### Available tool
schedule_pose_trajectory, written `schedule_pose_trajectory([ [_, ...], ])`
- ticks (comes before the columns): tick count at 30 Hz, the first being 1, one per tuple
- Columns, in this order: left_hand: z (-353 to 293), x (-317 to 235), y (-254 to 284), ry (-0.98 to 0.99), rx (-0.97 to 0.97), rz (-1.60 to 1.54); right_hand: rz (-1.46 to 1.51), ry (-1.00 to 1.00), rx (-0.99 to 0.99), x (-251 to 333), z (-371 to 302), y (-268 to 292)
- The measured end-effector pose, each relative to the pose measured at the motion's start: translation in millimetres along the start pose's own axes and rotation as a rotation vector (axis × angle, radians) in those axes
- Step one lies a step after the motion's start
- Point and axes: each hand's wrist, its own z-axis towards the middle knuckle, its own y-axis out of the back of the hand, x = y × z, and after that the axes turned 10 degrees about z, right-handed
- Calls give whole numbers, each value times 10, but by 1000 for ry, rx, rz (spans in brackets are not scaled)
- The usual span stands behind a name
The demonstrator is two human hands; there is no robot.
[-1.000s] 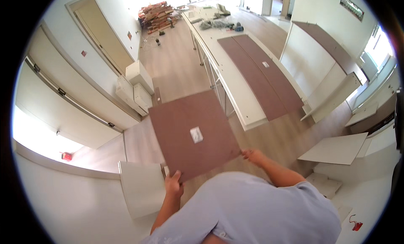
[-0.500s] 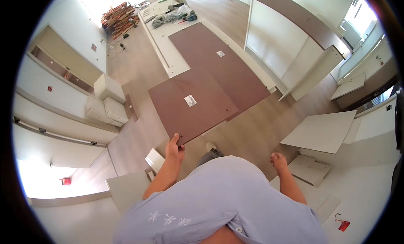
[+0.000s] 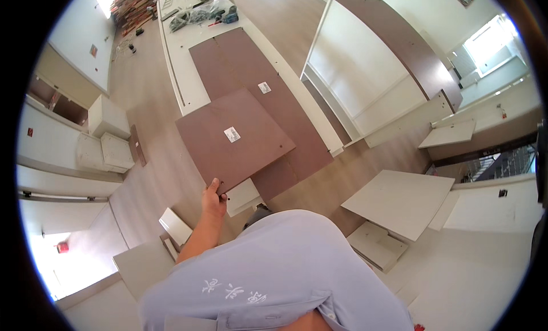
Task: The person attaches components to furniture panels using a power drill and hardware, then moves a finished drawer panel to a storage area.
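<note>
My left hand (image 3: 214, 199) grips the near left corner of a square brown panel (image 3: 237, 159), thumb on top. A white label sits on that panel's upper face, and small round holes show near two of its corners. Its far part overlaps a longer brown panel (image 3: 297, 122), which lies on white boards (image 3: 185, 92). Under the held corner, a pale panel piece (image 3: 242, 195) shows near my feet. My right hand is out of the picture, with its arm hidden by my body.
A white cabinet carcass (image 3: 359, 62) with a brown side stands at the right. Pale boards (image 3: 399, 202) lie nearer on that side. White boxes (image 3: 108, 122) stand by the left wall. A plastic bag (image 3: 200, 14) and power tool (image 3: 229, 17) rest at the far end.
My view has turned, so the room has shifted left in the picture. My right hand has gone out of view. The left hand keeps its hold, and more pale panel shows below the held corner.
</note>
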Motion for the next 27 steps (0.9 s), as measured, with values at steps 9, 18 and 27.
schedule_pose_trajectory([
  [9,-402,-1426,-834,-374,-166,716,-367,383,219,1819,1161,-177],
  [18,-1215,-1273,-2412,-783,-483,1461,-33,316,298,3960,2756,706],
  [27,-1732,149,-3517,-684,-534,1823,-105,283,313,4931,3472,1212],
])
